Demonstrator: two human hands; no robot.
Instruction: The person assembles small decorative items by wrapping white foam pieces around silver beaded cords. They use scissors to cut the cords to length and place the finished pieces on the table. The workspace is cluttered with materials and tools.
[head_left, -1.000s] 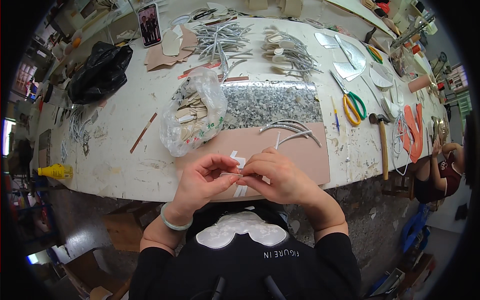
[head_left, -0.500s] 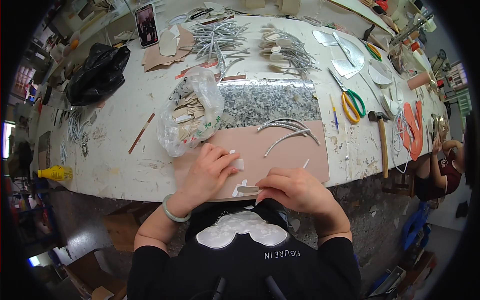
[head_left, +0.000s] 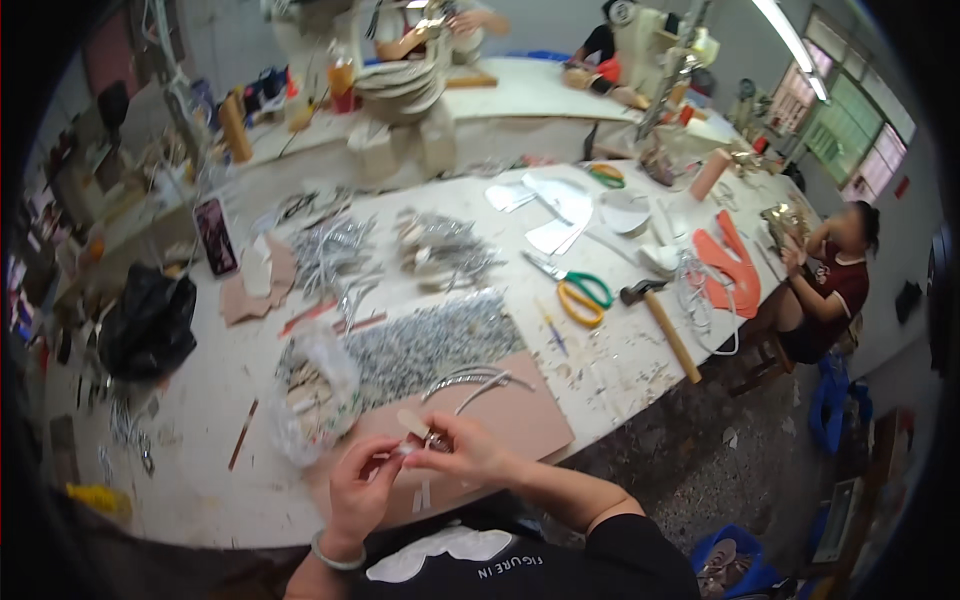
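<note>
Both of my hands are raised close together above a pinkish-tan board (head_left: 530, 400). My left hand (head_left: 362, 480) pinches a small white piece (head_left: 405, 450), blurred and partly hidden by the fingers. In the fingers of my right hand (head_left: 465, 450) is a pale, round-ended flat piece (head_left: 411, 422), with something shiny and silvery (head_left: 434, 440) beside it. White strips (head_left: 421, 497) lie on the board below my hands. Farther back on the board rest several thin silver curved straps (head_left: 478, 378).
A clear plastic bag (head_left: 315, 400) of beige scraps stands left of the board. Behind are bundles of silver straps (head_left: 335, 258), scissors (head_left: 575, 290) and a hammer (head_left: 662, 325). A phone (head_left: 214, 238) leans at the back left. Another person (head_left: 835, 290) sits at the right.
My hands have lifted off the board and come together. A shiny silvery thing now shows at my right fingers. The view has tilted up and swung right, showing the far bench.
</note>
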